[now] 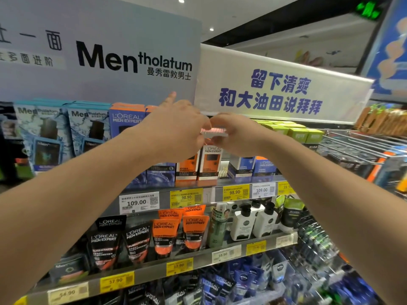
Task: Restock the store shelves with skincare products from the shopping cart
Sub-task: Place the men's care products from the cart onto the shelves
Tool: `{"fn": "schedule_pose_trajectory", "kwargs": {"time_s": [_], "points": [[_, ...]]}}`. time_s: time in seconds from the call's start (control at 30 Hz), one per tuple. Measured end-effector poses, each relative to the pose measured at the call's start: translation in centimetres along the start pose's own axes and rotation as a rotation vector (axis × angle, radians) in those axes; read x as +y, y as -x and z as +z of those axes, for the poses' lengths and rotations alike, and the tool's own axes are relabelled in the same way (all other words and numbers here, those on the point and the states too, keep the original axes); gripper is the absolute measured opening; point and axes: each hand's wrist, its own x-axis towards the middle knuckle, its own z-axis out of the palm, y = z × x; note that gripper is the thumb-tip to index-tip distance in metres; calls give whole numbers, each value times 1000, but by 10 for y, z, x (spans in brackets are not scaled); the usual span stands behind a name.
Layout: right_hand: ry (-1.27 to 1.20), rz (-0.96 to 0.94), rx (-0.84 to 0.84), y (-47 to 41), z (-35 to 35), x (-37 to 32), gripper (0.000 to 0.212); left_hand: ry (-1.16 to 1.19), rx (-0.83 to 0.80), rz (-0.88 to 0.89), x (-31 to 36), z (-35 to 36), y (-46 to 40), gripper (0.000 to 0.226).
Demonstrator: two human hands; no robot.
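At frame centre we pinch a small boxed product (214, 132) between left hand (176, 126) and right hand (233, 134), above the orange L'Oréal boxes (199, 164). It looks light and rigid; hold its ends.

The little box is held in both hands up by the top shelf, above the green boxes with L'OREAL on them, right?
Not quite. In the head view, both the left hand and right hand hold the little box by the top shelf, but the L'OREAL boxes below it are orange and white.

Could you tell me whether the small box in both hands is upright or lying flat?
Flat: the small pale pink-topped box lies level between left hand and right hand.
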Motion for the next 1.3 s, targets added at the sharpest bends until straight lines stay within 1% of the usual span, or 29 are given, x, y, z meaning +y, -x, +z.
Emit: {"fn": "schedule_pose_trajectory", "kwargs": {"time_s": [0.13,0.2,0.3,0.43,0.53,0.73,0.83,1.0,1.07,1.17,1.23,1.3], "points": [[-170,-40,296,26,-3,12,33,262,194,-8,10,-6,7,41],[-205,-29,436,45,-3,20,31,358,272,-7,20,-7,7,39],[-224,53,586,77,2,36,25,535,301,-9,44,-5,4,33],[-211,152,656,128,12,62,20,730,252,42,92,6,-3,27],[-249,228,687,177,20,80,22,826,128,94,138,17,-14,27],[-319,505,725,303,44,125,22,1024,-87,224,252,41,-32,23],[-349,663,737,373,54,143,20,1068,-188,290,320,55,-32,28],[-466,922,841,489,79,169,17,1060,-376,381,434,88,-17,34],[-493,1031,877,532,90,175,15,1066,-467,417,477,103,-4,31],[-549,1154,925,590,108,182,13,1077,-603,445,535,128,19,25],[-598,1236,948,627,122,185,17,1094,-694,442,566,146,35,27],[-657,1332,936,659,135,188,17,1113,-798,393,591,163,52,29]]}}
